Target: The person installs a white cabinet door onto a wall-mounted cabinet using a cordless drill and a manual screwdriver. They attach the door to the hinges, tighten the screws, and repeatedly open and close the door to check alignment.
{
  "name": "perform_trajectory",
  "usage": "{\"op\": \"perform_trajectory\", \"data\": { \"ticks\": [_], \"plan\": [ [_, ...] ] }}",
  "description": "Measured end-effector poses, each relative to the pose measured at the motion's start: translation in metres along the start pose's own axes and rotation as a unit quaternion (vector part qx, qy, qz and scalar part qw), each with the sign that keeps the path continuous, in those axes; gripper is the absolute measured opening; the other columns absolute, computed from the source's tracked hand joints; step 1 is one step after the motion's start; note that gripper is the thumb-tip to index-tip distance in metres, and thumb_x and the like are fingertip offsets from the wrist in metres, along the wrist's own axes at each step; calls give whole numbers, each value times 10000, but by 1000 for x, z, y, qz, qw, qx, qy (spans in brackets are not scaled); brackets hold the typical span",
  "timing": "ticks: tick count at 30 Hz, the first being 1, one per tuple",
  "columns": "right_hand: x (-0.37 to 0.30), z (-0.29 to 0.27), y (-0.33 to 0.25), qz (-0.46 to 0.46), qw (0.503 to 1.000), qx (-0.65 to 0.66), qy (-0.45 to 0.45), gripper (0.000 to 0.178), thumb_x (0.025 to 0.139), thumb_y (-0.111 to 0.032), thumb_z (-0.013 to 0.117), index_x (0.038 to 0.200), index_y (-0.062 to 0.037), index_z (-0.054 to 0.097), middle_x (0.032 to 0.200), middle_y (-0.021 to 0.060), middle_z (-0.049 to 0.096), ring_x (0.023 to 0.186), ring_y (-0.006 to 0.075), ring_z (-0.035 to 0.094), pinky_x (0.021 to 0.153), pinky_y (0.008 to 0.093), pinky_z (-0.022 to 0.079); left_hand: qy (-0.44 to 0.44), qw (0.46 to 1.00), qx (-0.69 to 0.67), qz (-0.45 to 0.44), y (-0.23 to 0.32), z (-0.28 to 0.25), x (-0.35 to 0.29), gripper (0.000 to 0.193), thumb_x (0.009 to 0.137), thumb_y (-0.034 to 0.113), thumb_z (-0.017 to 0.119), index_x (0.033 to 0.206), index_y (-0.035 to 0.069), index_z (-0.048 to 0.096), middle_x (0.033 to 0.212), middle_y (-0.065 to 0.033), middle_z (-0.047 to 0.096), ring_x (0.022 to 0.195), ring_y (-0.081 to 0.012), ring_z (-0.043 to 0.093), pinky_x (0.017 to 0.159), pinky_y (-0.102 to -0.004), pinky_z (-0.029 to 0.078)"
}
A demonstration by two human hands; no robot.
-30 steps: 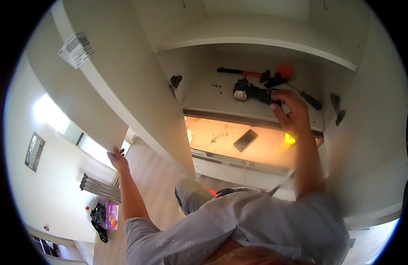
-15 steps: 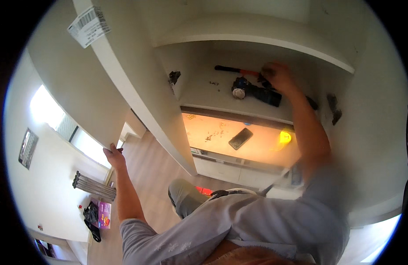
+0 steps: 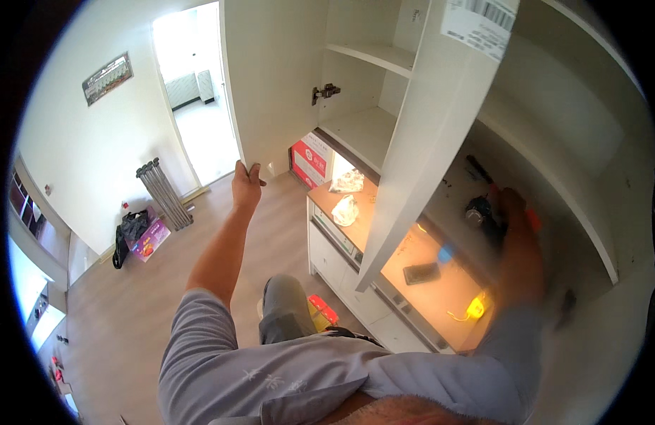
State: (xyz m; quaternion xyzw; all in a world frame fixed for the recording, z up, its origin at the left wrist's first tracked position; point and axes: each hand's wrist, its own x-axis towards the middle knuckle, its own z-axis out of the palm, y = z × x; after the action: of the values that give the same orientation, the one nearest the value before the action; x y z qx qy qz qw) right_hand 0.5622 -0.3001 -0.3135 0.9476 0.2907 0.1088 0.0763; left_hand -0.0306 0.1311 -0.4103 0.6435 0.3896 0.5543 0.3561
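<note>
My left hand (image 3: 248,185) is closed on the bottom corner of a pale cabinet door (image 3: 274,85), which stands open at the left compartment. Inside the right compartment, my right hand (image 3: 511,204) reaches in among tools on the lower shelf. Beside its fingers lies a tool with a black handle (image 3: 477,168) and a red-orange section. A dark blue-and-black power tool (image 3: 478,211) rests just left of the hand, and an orange piece (image 3: 533,219) shows at its other side. Shadow and blur hide the right fingers, so their grip cannot be made out.
A pale upright panel (image 3: 430,142) with a label divides the compartments. Below, a lit wooden countertop (image 3: 441,312) bears a phone (image 3: 421,273), a yellow tape measure (image 3: 477,304) and crumpled plastic (image 3: 346,210). Metal legs (image 3: 164,193) lean on the wall beside a pink box (image 3: 150,239).
The view has swung left, bringing the left compartment's shelves into sight. My left hand stays on the door's lower corner. My right hand remains among the tools, and an orange piece now shows beside it.
</note>
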Motion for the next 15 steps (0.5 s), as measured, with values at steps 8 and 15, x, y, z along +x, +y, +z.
{"op": "perform_trajectory", "data": {
  "ticks": [8, 15],
  "plan": [
    [-35, -50, 11, 49, 990, 53, 123, 405, 972, -198, 610, 1357, -82, 566, 1227, 176, 678, 1039, 354, 697, 881, 459, 567, -6, 1000, -3, 23, -5, 6, 8, 194, 1023, 180, 580, 1096, 25, 490, 860, -130, 687, 578, -209, 683, 547, -352, 531],
    [-178, -121, -61, 28, 980, 110, 166, 359, 957, -180, 627, 1294, -57, 609, 1123, 206, 702, 996, 337, 710, 850, 451, 567, -11, 1000, -12, 24, -7, -2, 6, 194, 1032, 193, 571, 1062, 17, 494, 891, -103, 672, 584, -179, 657, 555, -336, 528]
  ]
}}
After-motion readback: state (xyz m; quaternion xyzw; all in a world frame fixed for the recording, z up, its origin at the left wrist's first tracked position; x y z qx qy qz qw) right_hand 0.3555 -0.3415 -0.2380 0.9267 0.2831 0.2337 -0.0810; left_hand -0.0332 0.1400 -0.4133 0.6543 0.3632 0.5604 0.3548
